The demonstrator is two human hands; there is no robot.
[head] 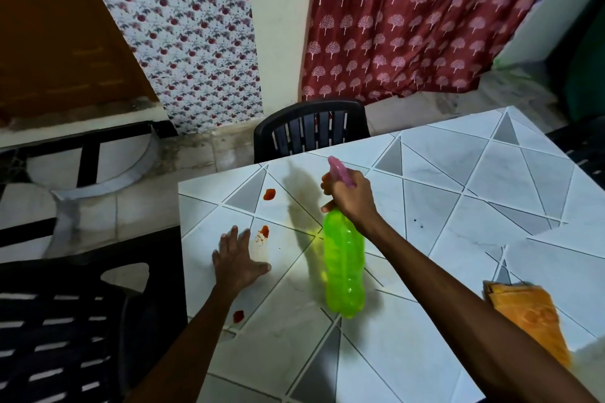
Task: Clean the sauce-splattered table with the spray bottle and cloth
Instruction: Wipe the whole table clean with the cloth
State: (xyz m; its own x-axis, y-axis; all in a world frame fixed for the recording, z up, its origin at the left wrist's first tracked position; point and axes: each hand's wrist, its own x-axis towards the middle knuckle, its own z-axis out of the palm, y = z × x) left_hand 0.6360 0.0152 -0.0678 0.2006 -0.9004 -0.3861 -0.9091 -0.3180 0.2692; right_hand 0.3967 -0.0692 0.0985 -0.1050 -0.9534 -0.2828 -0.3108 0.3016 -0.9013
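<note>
Head view: your right hand (348, 196) is curled round the neck of the bottle (343, 265), held above the table (458, 173), with the nozzle aimed toward the far sauce spot (269, 194). Your left hand (237, 258) lies flat, fingers spread, just beside the middle spot (264, 232). Slide it and you'll likely smear that. Spray could wet it too. The cloth (530, 314) lies well apart, on the right.

green spray bottle (343, 265) (pink nozzle) held tilted above table (458, 180); orange cloth (530, 314) right; red sauce spots (269, 194).
</note>
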